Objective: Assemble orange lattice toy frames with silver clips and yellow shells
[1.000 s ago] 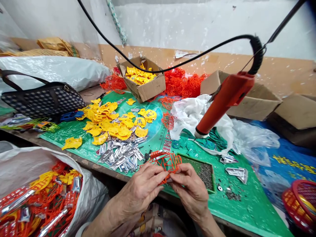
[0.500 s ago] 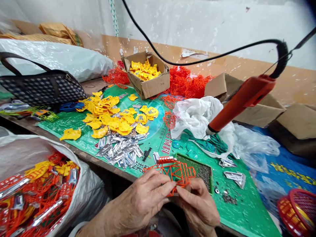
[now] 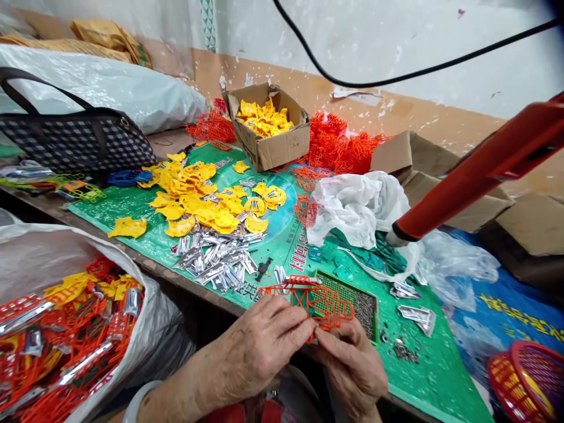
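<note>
An orange plastic lattice frame is held up over the front edge of the green-covered table. My left hand pinches it at its near side, thumb and fingers closed. Close beside it, my right hand grips the frame's near right part, fingertips almost meeting the left thumb. Whatever small piece may lie between the fingertips is hidden. Just beyond the frame is a green tray with small dark metal parts. A red electric screwdriver hangs from above on the right, apart from both hands.
Yellow plastic pieces and silver strips lie piled at left. Behind stands a cardboard box of yellow pieces, beside orange lattice parts. A white sack of assembled pieces is at lower left. Loose screws lie right of the tray.
The screwdriver has swung right and nearer to me. The orange frame has tilted slightly, and both hands keep their grip on it.
</note>
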{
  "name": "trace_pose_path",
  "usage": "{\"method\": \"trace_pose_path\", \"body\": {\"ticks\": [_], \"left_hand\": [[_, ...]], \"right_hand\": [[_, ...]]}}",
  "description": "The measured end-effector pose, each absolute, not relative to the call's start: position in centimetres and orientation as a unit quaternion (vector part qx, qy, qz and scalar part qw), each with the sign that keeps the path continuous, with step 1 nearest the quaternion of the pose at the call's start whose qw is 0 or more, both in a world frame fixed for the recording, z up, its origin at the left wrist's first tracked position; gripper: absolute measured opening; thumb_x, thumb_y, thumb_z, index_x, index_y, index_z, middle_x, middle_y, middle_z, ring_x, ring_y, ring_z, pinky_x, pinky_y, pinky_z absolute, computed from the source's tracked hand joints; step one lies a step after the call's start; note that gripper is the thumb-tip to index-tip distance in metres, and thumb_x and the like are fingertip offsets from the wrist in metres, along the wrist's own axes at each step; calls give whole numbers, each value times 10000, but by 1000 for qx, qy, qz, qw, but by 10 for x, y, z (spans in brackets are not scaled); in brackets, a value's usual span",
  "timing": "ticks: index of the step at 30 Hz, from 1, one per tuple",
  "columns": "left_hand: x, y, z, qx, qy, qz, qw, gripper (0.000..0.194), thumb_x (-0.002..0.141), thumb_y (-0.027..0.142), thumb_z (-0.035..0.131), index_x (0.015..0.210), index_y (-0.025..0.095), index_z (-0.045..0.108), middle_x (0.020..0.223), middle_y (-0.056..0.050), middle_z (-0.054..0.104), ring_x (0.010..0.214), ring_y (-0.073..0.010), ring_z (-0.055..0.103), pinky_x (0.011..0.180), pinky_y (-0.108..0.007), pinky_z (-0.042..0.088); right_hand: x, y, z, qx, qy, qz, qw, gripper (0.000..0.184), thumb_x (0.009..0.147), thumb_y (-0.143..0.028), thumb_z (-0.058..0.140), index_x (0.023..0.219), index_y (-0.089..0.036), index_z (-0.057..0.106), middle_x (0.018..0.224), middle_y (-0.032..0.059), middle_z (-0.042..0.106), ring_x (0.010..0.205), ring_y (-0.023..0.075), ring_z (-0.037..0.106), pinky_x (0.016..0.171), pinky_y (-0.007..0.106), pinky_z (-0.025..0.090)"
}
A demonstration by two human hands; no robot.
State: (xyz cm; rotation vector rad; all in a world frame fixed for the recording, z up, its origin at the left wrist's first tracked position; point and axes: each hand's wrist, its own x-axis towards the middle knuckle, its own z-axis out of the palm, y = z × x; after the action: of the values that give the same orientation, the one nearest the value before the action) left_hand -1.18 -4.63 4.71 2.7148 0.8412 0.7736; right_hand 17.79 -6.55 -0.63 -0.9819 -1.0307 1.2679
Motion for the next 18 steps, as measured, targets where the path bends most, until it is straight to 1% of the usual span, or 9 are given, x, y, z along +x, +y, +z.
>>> {"method": "trace_pose_path", "body": {"ticks": [3, 6, 8, 11, 13, 15, 18], "left_hand": [[-11, -46, 44, 918, 286, 265, 76, 249, 971, 119, 417, 1171, 103, 564, 1033, -115, 670, 878, -207, 554, 782, -369, 503], [-10, -45, 44, 913, 281, 284, 86, 246, 960, 87, 401, 1131, 105, 578, 985, -102, 681, 856, -199, 560, 762, -355, 503], [-9, -45, 45, 907, 281, 299, 91, 236, 950, 79, 408, 1100, 101, 588, 954, -92, 685, 846, -197, 567, 756, -348, 505], [-7, -45, 47, 902, 284, 315, 87, 218, 941, 72, 418, 1056, 101, 601, 911, -77, 686, 817, -187, 574, 745, -336, 506], [-6, -46, 47, 901, 289, 314, 76, 221, 947, 79, 406, 1037, 110, 606, 888, -71, 683, 793, -179, 575, 735, -330, 506], [-5, -46, 45, 904, 295, 304, 59, 236, 954, 86, 389, 1037, 119, 607, 873, -69, 679, 784, -178, 575, 723, -330, 500], [-6, -45, 38, 909, 304, 284, 28, 239, 954, 81, 383, 1042, 116, 602, 854, -68, 663, 779, -187, 571, 698, -337, 482]], "right_hand": [[179, -67, -12, -446, -475, 513, 559, 208, 809, -440, 690, 734, -246, 700, 740, 83, 702, 650, 248, 686, 589, 397, 601], [174, -70, -16, -461, -474, 488, 570, 204, 828, -466, 660, 782, -273, 710, 737, 74, 700, 650, 241, 683, 589, 390, 602], [170, -72, -15, -449, -474, 480, 585, 143, 841, -430, 658, 812, -299, 705, 777, 64, 718, 677, 237, 693, 606, 382, 610], [169, -70, -10, -418, -519, 436, 605, 61, 870, -317, 641, 871, -313, 703, 835, 58, 736, 699, 225, 705, 608, 356, 614], [172, -68, -7, -410, -589, 354, 600, 138, 867, -228, 641, 946, -320, 707, 834, 54, 727, 689, 212, 700, 584, 331, 602], [177, -67, -6, -413, -664, 247, 572, 308, 847, -140, 647, 1073, -343, 695, 811, 41, 699, 665, 190, 679, 545, 299, 574], [181, -67, -6, -436, -731, 100, 515, 521, 810, -63, 660, 1243, -350, 639, 694, 12, 619, 555, 147, 593, 468, 260, 498]]}}
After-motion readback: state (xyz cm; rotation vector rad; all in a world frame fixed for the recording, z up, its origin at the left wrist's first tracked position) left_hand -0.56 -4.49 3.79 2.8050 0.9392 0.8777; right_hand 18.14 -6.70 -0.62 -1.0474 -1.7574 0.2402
